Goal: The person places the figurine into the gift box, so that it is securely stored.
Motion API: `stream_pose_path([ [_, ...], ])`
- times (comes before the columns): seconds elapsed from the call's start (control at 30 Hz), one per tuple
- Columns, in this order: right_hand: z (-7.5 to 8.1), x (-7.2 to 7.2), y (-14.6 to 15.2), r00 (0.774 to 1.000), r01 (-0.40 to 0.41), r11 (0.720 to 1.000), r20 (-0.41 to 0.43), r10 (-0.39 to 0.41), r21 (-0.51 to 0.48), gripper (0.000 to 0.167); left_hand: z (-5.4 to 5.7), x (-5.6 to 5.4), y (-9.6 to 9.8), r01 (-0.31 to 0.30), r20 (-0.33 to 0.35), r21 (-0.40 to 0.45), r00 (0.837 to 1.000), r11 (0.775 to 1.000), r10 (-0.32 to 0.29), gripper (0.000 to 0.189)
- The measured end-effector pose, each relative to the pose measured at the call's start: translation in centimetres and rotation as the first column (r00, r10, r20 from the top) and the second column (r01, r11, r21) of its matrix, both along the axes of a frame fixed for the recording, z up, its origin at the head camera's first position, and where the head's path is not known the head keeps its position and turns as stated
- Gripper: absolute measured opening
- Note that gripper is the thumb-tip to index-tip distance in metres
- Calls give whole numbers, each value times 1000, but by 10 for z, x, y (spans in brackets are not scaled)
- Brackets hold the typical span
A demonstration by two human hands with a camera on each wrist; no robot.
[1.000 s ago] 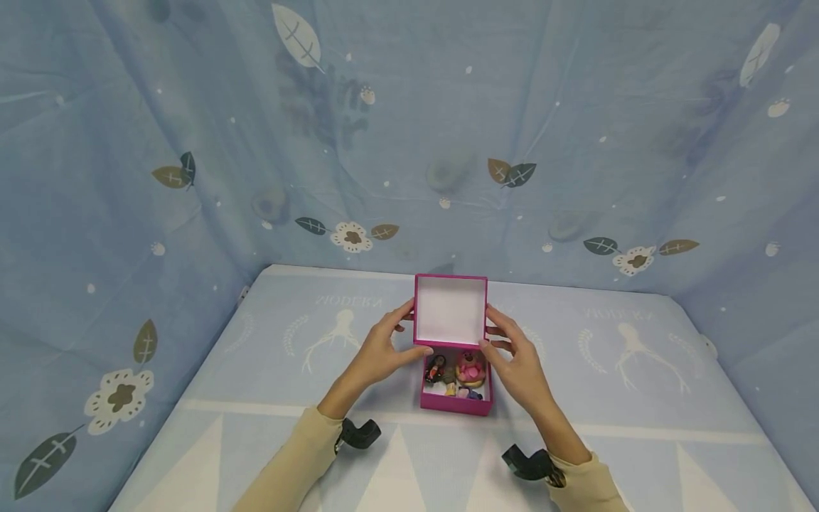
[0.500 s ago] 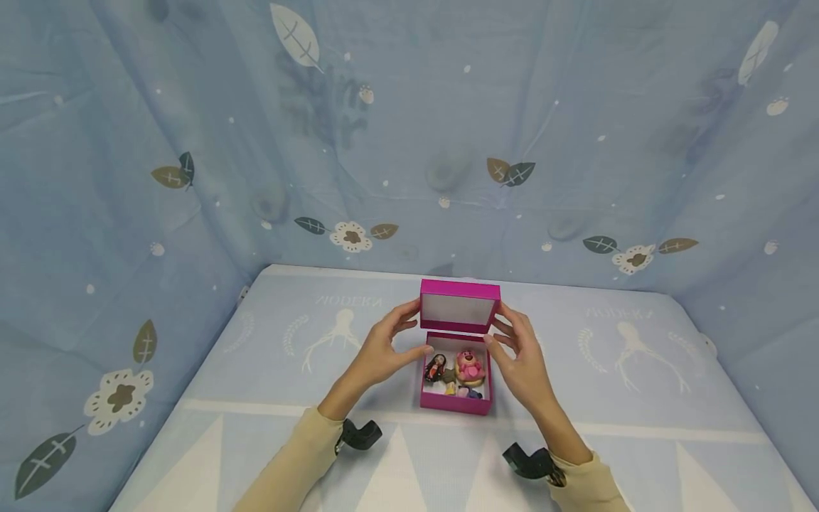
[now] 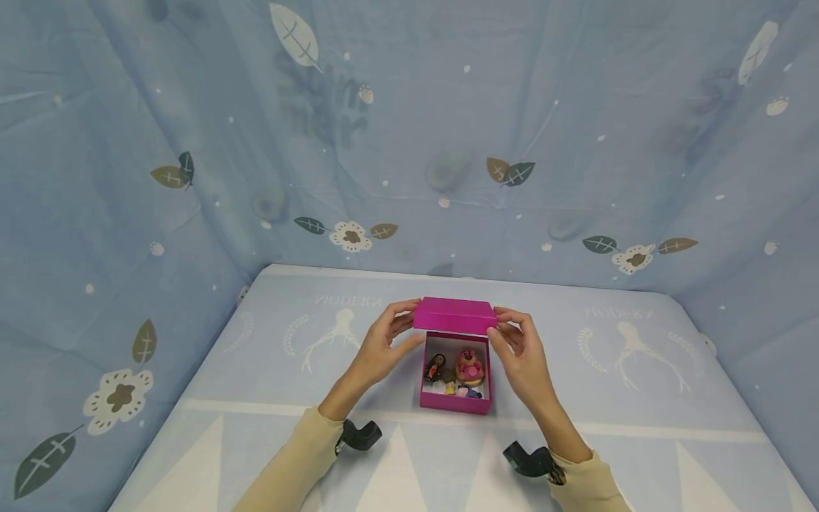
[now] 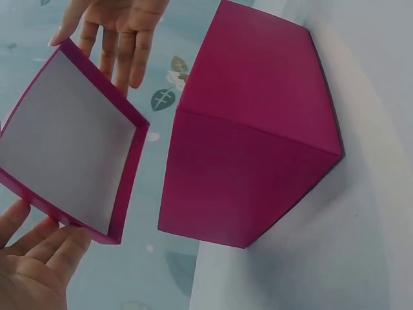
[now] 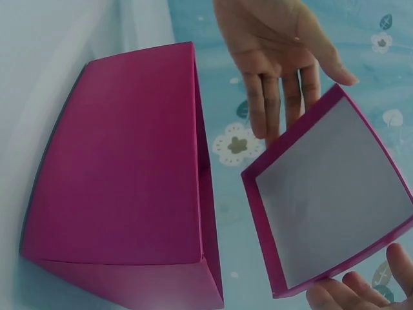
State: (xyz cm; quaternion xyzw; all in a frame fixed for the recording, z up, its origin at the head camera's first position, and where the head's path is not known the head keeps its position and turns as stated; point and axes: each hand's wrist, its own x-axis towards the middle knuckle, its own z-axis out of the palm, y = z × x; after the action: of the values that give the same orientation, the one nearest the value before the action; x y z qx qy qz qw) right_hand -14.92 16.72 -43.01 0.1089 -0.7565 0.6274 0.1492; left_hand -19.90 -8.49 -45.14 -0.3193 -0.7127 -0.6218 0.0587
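Observation:
A magenta box lid (image 3: 456,315) with a pale inside (image 4: 71,142) is held between both hands, just above and behind its box. My left hand (image 3: 382,348) grips its left side with fingers and thumb. On the opposite side, my right hand (image 3: 523,359) grips the lid's edge. The matching magenta box (image 3: 456,404) stands uncovered on the table. In it lie a dark-haired doll figure (image 3: 435,368), a pink bear figure (image 3: 470,367) and some smaller yellow and blue pieces. Both wrist views show the lid tilted and apart from the box; the box walls hide the contents there.
The box stands mid-table on a pale blue patterned tablecloth (image 3: 320,434). Behind it and at the sides hangs a blue curtain (image 3: 409,142) with leaf and flower prints. Black wrist cameras jut out near both cuffs.
The lid has tipped from nearly upright, white inside facing me, to leaning forward with its magenta top showing. Both hands turned with it and kept their grip. The box has not moved.

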Motion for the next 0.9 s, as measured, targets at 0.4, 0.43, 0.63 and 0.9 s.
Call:
stream_pose_path([
  [0.4, -5, 0, 1, 988, -68, 980, -126, 93, 189, 45, 23, 13, 0, 11, -80, -34, 997, 999, -13, 53],
  [0.43, -5, 0, 1, 988, -68, 978, -123, 94, 199, 45, 27, 15, 0, 12, -83, -46, 996, 999, -16, 53],
  [0.63, -9, -2, 0, 990, -35, 958, -118, 71, 284, 49, 28, 18, 2, -8, -124, -112, 992, 994, -6, 58],
  [0.9, -11, -1, -3, 987, -5, 931, -146, 62, 364, 52, -8, -2, 1, -53, -192, -170, 981, 984, 20, 75],
])
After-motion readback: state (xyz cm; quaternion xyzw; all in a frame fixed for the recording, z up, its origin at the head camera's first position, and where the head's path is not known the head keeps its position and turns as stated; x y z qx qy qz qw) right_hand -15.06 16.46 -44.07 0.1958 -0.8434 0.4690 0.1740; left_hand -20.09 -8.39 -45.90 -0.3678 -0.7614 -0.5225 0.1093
